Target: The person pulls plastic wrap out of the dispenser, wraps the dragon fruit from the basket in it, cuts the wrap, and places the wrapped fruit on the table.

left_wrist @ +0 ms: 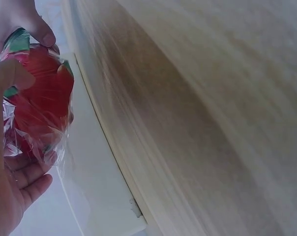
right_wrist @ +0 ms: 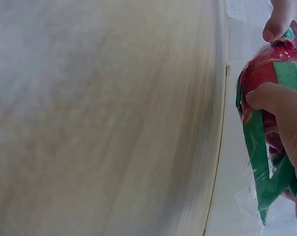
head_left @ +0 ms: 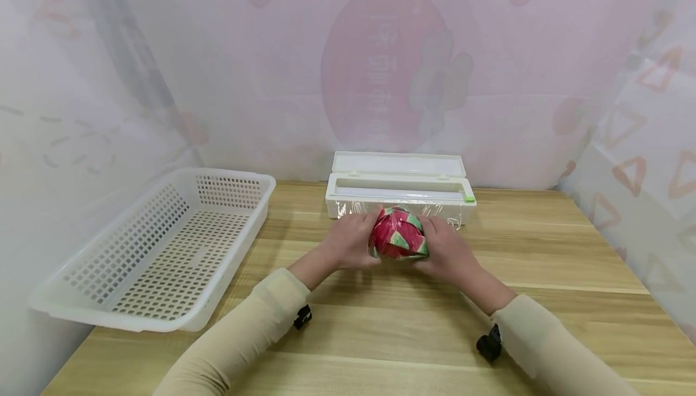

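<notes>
A red dragon fruit (head_left: 399, 234) with green scales is held between both hands, above the table in front of a white cling film box (head_left: 401, 208). Clear film wraps round the fruit in the left wrist view, shiny and wrinkled. My left hand (head_left: 353, 239) grips its left end, the thumb (left_wrist: 21, 76) on the near side and the fingers curled beneath. The right hand (head_left: 448, 248) grips the other end, with its thumb (right_wrist: 266, 96) across the red skin. The box's lid stands up at the back, and a white roll (head_left: 399, 193) lies inside.
A white perforated plastic basket (head_left: 261, 214) stands on the left of the wooden table (head_left: 402, 341). Strips of clear film hang over the box's front, and a small green piece (head_left: 469, 199) sits at its right end. Printed curtains (head_left: 272, 81) close off the back and sides.
</notes>
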Available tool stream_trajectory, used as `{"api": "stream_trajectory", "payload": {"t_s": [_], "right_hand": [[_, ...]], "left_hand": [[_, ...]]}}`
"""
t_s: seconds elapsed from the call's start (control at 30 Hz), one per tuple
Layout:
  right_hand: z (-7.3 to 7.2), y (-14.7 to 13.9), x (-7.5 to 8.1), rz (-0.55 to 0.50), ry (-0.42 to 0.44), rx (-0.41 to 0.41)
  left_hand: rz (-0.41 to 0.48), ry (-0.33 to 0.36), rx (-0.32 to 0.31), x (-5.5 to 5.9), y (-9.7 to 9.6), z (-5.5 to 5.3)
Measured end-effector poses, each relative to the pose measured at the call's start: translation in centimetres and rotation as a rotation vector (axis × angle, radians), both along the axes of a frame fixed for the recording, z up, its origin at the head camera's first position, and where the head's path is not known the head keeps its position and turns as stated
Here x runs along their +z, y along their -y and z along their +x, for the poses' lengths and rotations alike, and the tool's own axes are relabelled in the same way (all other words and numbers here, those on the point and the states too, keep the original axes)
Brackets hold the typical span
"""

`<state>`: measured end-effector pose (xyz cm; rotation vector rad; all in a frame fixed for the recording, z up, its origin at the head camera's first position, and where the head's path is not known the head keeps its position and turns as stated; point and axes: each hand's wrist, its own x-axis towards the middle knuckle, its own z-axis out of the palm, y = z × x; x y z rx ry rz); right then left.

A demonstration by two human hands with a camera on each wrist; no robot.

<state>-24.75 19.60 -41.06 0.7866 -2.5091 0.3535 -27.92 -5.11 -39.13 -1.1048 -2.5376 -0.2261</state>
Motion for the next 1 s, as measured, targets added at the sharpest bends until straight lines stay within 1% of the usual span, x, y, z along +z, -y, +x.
{"api": "stream_trajectory", "payload": {"t_s": [0.1,0.23,0.43,0.57,0.77,0.9,1.0], "right_hand": [[0.0,0.1,0.1,-0.010,0.028,0.000],[-0.1,0.0,0.2,0.007,0.046,-0.011],[-0.3,-0.1,0.4,0.024,0.072,-0.018],[-0.4,-0.1,0.7,0.013,0.120,-0.023],[-0.6,-0.2,0.9,-0.009,0.212,-0.037],[-0.8,-0.2,1.2,-0.021,0.255,-0.031],[-1.0,-0.2,1.5,-0.034,0.278,-0.023]], "left_hand": [[0.002,0.024,0.006,-0.1,0.1,-0.1],[0.022,0.055,-0.004,-0.1,0.2,-0.1],[0.060,0.068,-0.030,-0.3,0.3,-0.3],[0.094,0.124,-0.026,-0.5,0.2,-0.5],[0.144,0.219,0.002,-0.5,0.1,-0.7],[0.172,0.261,0.013,-0.6,0.1,-0.8],[0.188,0.279,0.019,-0.8,0.1,-0.9]]}}
